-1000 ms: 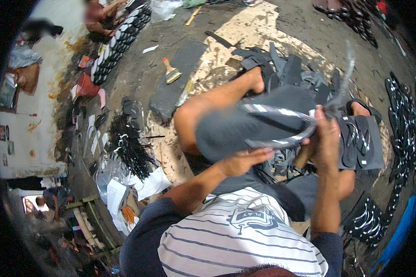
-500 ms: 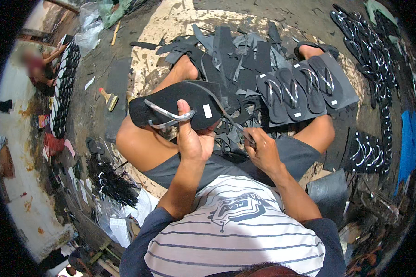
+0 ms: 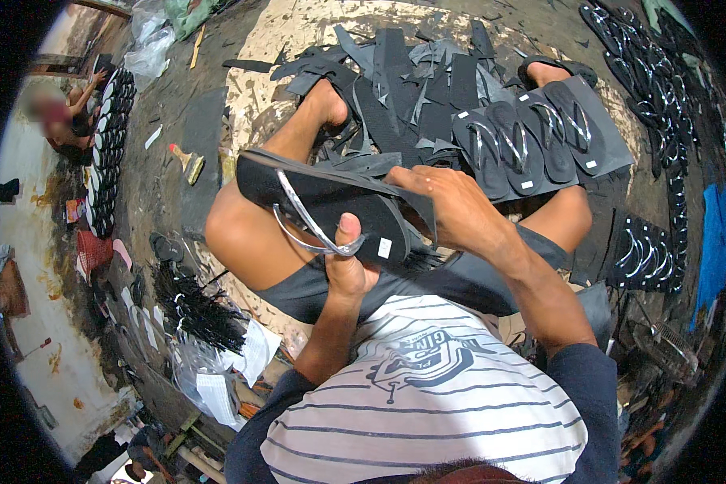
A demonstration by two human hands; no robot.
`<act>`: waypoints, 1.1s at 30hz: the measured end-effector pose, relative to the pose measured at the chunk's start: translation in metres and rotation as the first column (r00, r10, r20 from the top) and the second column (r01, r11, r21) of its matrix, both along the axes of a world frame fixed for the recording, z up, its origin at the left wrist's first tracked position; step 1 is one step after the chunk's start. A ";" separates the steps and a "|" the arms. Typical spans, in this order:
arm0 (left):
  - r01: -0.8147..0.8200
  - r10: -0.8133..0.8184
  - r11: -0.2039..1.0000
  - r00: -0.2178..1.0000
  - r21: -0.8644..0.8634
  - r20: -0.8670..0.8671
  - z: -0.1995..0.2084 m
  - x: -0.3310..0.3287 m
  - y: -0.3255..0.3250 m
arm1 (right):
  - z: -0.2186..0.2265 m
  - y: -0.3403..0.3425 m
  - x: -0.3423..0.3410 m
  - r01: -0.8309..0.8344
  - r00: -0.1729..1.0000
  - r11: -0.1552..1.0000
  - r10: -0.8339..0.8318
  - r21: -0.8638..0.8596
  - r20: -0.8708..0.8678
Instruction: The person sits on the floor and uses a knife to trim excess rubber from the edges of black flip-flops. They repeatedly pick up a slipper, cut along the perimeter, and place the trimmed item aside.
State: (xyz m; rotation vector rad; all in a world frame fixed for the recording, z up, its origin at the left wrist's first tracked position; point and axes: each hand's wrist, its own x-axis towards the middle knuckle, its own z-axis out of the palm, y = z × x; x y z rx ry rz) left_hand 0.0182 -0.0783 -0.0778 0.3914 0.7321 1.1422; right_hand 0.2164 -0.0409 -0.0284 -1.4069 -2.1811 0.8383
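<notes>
My left hand [image 3: 352, 273] grips a black flip-flop [image 3: 331, 208] with silver straps and a small white label, its thumb resting on top by the strap. The flip-flop is tilted above my left leg. Along its far edge runs a partly loose offcut of black rubber [image 3: 419, 211]. My right hand [image 3: 464, 206] is closed on that rubber, just right of the flip-flop; its fingertips are partly hidden, and whether it also holds a tool cannot be seen. Several black rubber scraps [image 3: 391, 77] lie in a heap beyond the flip-flop.
Finished flip-flops [image 3: 524, 153] rest on a black sheet at my right leg. More sandals [image 3: 621, 60] lie in rows at far right. A brush [image 3: 189, 165] is on the ground at left, near a stack of sandals [image 3: 109, 161] and another person [image 3: 60, 121].
The flip-flop has turned and tilted in my left hand. My right hand has moved up and away from me along its edge; the dark tool it showed before is hidden.
</notes>
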 end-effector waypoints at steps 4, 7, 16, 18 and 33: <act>0.026 -0.026 1.000 1.000 -0.006 0.002 -0.005 -0.016 -0.009 | 0.009 0.015 -0.016 -0.104 0.991 0.994 0.100 -0.033 -0.086; -0.038 0.025 0.997 0.981 -0.064 -0.193 0.001 -0.012 -0.028 | -0.011 0.034 -0.036 -0.151 0.979 0.986 0.159 0.067 -0.129; 0.428 -0.428 0.904 0.896 -0.029 -0.122 -0.004 0.056 0.047 | -0.045 -0.024 0.077 0.243 0.532 0.652 -0.709 -0.719 -0.463; 0.450 -0.456 0.889 0.866 -0.078 -0.204 -0.030 0.094 0.054 | -0.032 -0.024 0.154 0.448 -0.014 0.433 -0.871 -0.782 -0.490; 0.400 -0.647 0.760 0.540 -0.512 -0.539 -0.158 0.231 0.068 | -0.052 -0.155 0.158 0.776 -0.100 0.287 -0.824 -0.562 -0.558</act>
